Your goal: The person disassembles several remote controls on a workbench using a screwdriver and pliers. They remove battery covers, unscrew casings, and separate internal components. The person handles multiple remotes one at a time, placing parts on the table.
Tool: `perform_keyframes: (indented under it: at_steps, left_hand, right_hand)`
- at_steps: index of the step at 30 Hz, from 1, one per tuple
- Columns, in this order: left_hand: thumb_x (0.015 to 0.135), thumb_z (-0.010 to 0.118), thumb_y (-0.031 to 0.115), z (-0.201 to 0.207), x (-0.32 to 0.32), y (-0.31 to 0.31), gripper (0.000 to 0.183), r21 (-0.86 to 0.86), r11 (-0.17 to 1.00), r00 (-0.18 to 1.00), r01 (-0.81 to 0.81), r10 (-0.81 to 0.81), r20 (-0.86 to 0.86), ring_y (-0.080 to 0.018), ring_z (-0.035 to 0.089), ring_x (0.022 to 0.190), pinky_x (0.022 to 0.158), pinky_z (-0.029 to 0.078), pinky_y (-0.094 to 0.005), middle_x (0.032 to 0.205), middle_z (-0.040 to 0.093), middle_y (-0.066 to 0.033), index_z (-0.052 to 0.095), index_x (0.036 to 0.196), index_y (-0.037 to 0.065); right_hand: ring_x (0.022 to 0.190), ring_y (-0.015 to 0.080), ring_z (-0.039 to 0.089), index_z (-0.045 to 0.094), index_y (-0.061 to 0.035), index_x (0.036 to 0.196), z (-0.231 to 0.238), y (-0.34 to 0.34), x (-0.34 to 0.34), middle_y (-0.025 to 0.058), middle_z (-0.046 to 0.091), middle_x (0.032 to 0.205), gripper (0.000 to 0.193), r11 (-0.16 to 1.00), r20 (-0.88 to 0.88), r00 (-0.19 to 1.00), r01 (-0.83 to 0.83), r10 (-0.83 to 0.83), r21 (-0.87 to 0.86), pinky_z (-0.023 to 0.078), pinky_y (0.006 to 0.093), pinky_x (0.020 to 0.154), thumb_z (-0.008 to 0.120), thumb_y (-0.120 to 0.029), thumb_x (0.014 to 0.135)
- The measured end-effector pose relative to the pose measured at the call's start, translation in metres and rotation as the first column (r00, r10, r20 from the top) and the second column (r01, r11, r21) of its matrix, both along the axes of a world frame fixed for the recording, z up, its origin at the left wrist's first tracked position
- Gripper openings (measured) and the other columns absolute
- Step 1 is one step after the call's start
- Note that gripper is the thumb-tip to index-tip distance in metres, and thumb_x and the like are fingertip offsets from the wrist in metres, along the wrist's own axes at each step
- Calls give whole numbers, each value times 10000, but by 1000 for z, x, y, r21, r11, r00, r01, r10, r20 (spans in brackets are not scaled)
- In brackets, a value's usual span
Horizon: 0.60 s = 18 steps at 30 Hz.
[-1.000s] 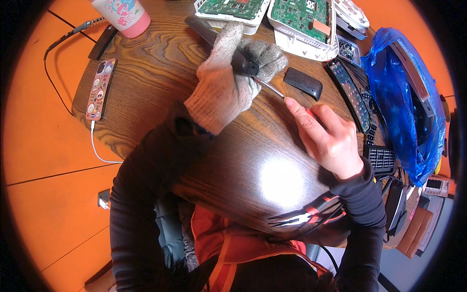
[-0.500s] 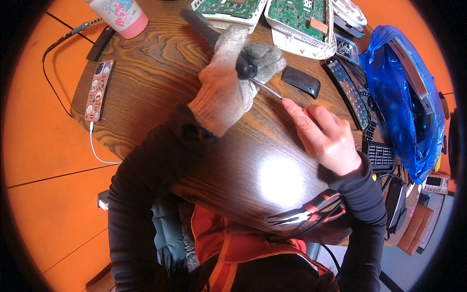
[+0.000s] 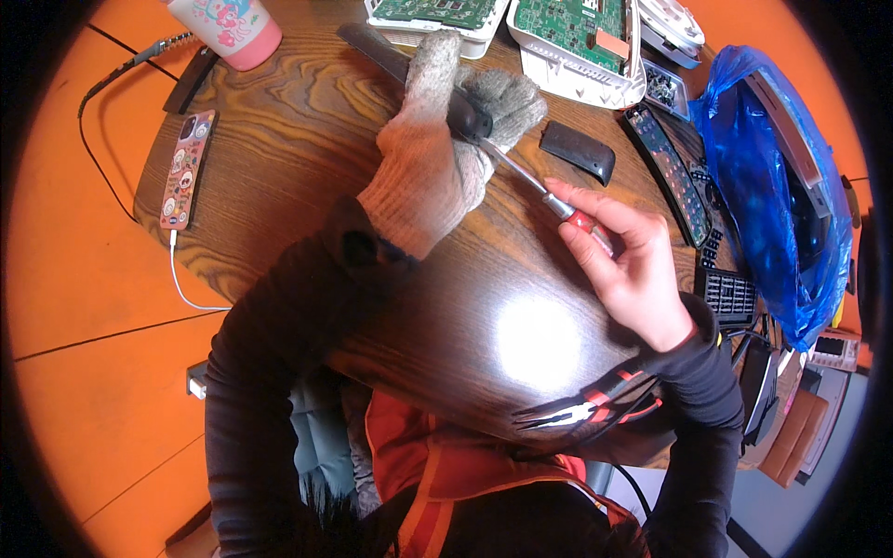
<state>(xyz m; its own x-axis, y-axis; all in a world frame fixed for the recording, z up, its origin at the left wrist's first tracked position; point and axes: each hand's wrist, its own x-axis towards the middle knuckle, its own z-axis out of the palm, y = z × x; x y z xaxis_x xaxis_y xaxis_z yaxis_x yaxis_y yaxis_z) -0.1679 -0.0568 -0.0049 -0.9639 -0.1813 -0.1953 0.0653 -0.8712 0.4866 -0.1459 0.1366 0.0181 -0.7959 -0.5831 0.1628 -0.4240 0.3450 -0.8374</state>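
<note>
My left hand (image 3: pixel 445 149), in a grey knit glove, grips a long black remote control (image 3: pixel 402 67) that sticks out toward the table's far edge. My bare right hand (image 3: pixel 631 262) holds a red-handled screwdriver (image 3: pixel 549 197). Its metal shaft runs up and left, and the tip meets the remote at my gloved fingers. Both hands are above a round dark wooden table (image 3: pixel 307 139).
A black cover piece (image 3: pixel 579 151) lies just right of my hands. Open white cases with green circuit boards (image 3: pixel 569 37) sit at the far edge. More remotes (image 3: pixel 672 175) and a blue plastic bag (image 3: pixel 774 177) are at right. A pink cup (image 3: pixel 233 28) and a phone (image 3: pixel 186 169) on a cable are at left.
My right hand has slid slightly down and right along the screwdriver handle. The gloved left hand keeps its grip on the remote and has hardly moved.
</note>
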Motion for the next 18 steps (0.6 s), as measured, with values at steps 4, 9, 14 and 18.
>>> perform_keyframes:
  at_steps: [4, 9, 14, 18]
  left_hand:
    - [963, 454, 419, 2, -1, -1, 510, 47, 999, 1000, 5, -5, -1, -366, 579, 1000, 958, 469, -540, 1017, 574, -213, 481, 1180, -42]
    - [950, 412, 507, 8, 0, -2, 599, 59, 997, 998, 42, -46, 54, -362, 572, 1020, 975, 449, -538, 1029, 582, -205, 494, 1168, -45]
    - [939, 378, 559, 9, 1, -6, 667, 254, 951, 984, 175, -162, -68, -369, 557, 1063, 1002, 422, -536, 1092, 575, -209, 474, 1198, -48]
    - [947, 368, 546, 6, 3, -5, 659, 254, 945, 972, 208, -171, -158, -369, 540, 1094, 1018, 407, -529, 1134, 561, -212, 462, 1214, -49]
  right_hand:
    - [759, 177, 638, 624, -11, 1164, 1, 2, -4, 122, 664, 908, 364, 997, -258, 964, -55, 69, 61, 494, 255, 745, 628, 17, 801]
    - [588, 193, 552, 648, -101, 1165, 5, 7, -5, 69, 539, 746, 457, 950, -590, 793, 48, 152, 310, 474, 296, 536, 655, 45, 733]
    - [600, 157, 548, 598, -186, 1241, 2, 8, -3, 31, 452, 763, 511, 918, -763, 613, 148, 207, 368, 487, 277, 483, 623, -74, 743]
    - [625, 149, 548, 578, -171, 1266, -2, 5, 7, 34, 439, 772, 529, 914, -729, 656, 150, 194, 378, 487, 275, 473, 602, -65, 749]
